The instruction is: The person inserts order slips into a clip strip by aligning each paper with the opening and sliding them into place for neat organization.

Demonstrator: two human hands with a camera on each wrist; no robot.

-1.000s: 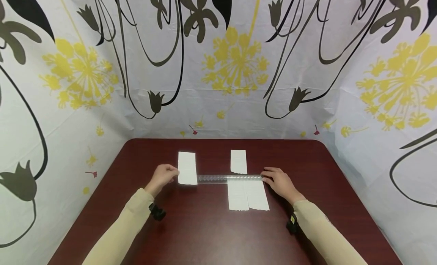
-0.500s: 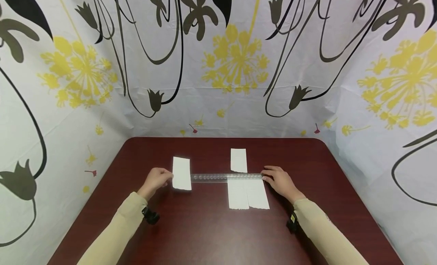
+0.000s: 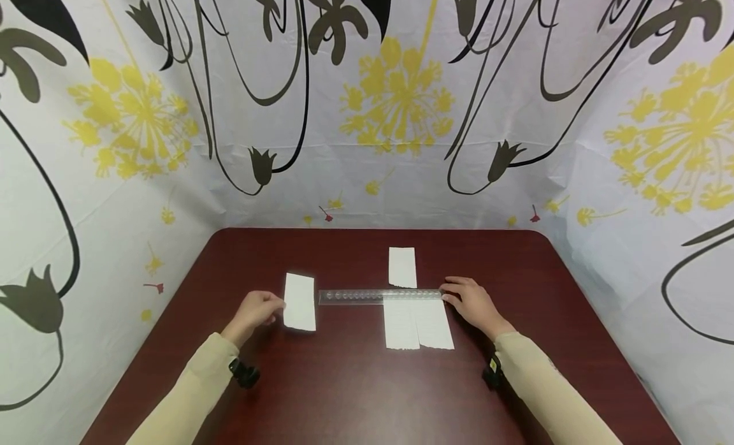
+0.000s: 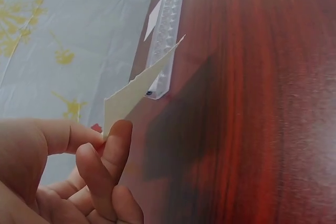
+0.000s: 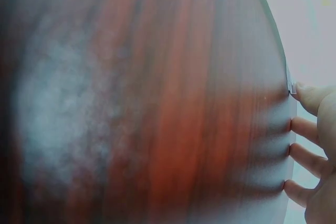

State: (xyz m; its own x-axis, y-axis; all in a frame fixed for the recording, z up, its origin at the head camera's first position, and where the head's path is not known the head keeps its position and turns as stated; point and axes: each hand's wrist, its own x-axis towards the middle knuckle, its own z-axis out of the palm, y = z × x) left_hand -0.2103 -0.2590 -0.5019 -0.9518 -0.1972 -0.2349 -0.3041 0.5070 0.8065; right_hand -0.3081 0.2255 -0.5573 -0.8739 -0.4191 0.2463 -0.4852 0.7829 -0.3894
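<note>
My left hand [image 3: 255, 312] pinches a white paper piece [image 3: 300, 302] by its left edge between thumb and finger. In the left wrist view this paper [image 4: 128, 95] is raised over the table, with its shadow below. A clear plastic ruler [image 3: 351, 297] lies across the table, its left end just right of that paper. At the ruler's right end rests my right hand [image 3: 471, 306], the thumb [image 5: 310, 97] against the end and the other fingertips spread on the tabletop. Two paper strips [image 3: 401, 327] lie side by side under the ruler's right part.
Another white paper piece [image 3: 402, 266] with a torn lower edge lies just behind the ruler. The dark red wooden table [image 3: 355, 394] has rounded back corners. A floral cloth [image 3: 321, 126] hangs behind and along the sides.
My left hand has drawn the paper piece left and toward me, off the ruler's left end, which now shows bare. The right hand and ruler have stayed in place.
</note>
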